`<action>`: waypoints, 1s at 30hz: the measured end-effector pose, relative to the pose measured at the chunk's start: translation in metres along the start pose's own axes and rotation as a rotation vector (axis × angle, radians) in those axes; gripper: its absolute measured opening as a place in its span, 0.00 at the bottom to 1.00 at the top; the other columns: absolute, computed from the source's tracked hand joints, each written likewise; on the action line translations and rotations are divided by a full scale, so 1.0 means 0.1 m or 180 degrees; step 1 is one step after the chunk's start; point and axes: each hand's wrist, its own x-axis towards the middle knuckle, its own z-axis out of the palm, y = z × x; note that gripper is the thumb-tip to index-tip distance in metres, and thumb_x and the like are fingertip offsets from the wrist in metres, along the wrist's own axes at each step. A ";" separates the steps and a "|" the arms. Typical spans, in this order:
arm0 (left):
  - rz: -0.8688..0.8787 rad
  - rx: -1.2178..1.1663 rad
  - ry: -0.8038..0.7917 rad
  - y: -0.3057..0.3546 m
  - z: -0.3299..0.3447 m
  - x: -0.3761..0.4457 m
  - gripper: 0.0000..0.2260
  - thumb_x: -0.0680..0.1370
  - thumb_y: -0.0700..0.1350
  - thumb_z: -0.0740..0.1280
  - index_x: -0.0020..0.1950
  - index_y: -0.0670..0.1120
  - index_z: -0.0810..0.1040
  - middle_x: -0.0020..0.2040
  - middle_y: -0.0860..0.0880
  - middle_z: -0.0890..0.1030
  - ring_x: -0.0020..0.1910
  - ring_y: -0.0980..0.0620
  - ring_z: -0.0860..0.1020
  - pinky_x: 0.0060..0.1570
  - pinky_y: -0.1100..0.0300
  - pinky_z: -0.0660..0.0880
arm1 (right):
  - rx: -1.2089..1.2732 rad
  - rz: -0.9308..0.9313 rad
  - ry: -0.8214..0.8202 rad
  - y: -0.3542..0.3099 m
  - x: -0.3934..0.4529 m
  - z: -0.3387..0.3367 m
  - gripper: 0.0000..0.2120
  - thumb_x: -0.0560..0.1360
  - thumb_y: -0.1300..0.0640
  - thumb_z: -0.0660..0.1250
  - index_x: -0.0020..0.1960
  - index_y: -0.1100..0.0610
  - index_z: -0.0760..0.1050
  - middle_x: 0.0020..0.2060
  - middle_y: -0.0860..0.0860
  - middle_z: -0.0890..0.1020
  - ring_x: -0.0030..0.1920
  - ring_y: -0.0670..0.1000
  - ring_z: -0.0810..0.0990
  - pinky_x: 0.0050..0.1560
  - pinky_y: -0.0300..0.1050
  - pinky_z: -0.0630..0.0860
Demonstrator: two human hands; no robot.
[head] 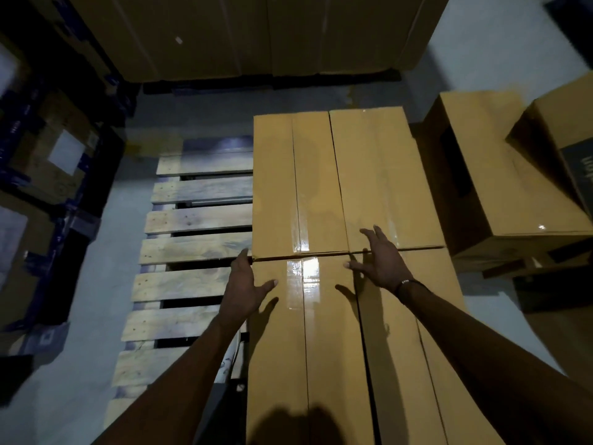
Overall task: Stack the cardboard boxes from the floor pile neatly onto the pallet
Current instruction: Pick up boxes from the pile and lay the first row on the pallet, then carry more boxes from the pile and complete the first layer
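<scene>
Cardboard near box: tan taped cardboard box (337, 348) lies flat on the right side of the pallet, closest to me, long axis running away from me; glossy tape strip down its lid.
Far box: second tan taped cardboard box (340, 181) sits end to end with it, only a thin dark seam between them, so the row reads nearly flush.
Pallet: pale wooden slatted pallet (192, 245) on the grey floor; left half shows bare slats, so I judge room for another row there.
Left hand: my left hand (245, 284) has fingers straight and pressed along the near box's left edge at the seam, thumb spread onto the lid; flat contact, nothing grasped. Looks placed to square the side edges.
Right hand: my right hand (382, 258) is splayed, palm down, across the seam, fingertips over the far box; whether it touches or hovers just above I cannot tell. Holds nothing.
Why: both hands at the joint suggest aligning, not lifting.
Floor pile: brown cardboard boxes on the floor (500, 187) wait right of the pallet, one tilted; these I judge still to be stacked.
Background: large cardboard stack (256, 36) beyond the pallet; dark blue-taped cartons (48, 155) at left.
Progress: early, roughly one row down.
</scene>
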 end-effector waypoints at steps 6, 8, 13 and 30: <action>0.0061 -0.0067 0.0276 0.96 -0.86 -1.11 0.33 0.76 0.51 0.77 0.74 0.40 0.69 0.67 0.40 0.75 0.66 0.42 0.74 0.61 0.54 0.72 | 0.0275 -0.0042 0.0342 -0.58 -1.19 -1.03 0.38 0.74 0.31 0.67 0.74 0.55 0.69 0.75 0.58 0.69 0.74 0.61 0.68 0.73 0.61 0.69; 0.0060 -0.0024 0.0324 1.28 -1.16 -1.59 0.32 0.76 0.53 0.76 0.73 0.39 0.70 0.67 0.39 0.76 0.66 0.42 0.75 0.59 0.56 0.70 | 0.0359 -0.0098 0.0350 -0.71 -1.64 -1.33 0.43 0.71 0.22 0.60 0.71 0.53 0.71 0.72 0.58 0.72 0.71 0.61 0.71 0.69 0.63 0.72; 0.0053 -0.0268 0.0336 2.06 -1.80 -2.76 0.28 0.78 0.50 0.75 0.72 0.42 0.70 0.66 0.45 0.75 0.59 0.50 0.78 0.35 0.71 0.75 | 0.0306 -0.0299 0.0410 -1.27 -2.92 -2.17 0.26 0.79 0.37 0.67 0.69 0.52 0.74 0.78 0.56 0.66 0.79 0.57 0.62 0.74 0.56 0.61; 0.1076 -0.0677 0.0231 3.15 -1.80 -5.66 0.16 0.79 0.53 0.72 0.62 0.45 0.78 0.56 0.48 0.83 0.54 0.51 0.81 0.53 0.51 0.80 | 0.1194 0.0027 0.1671 -0.52 -6.94 -3.00 0.17 0.81 0.44 0.67 0.58 0.57 0.81 0.56 0.49 0.81 0.55 0.49 0.78 0.52 0.43 0.72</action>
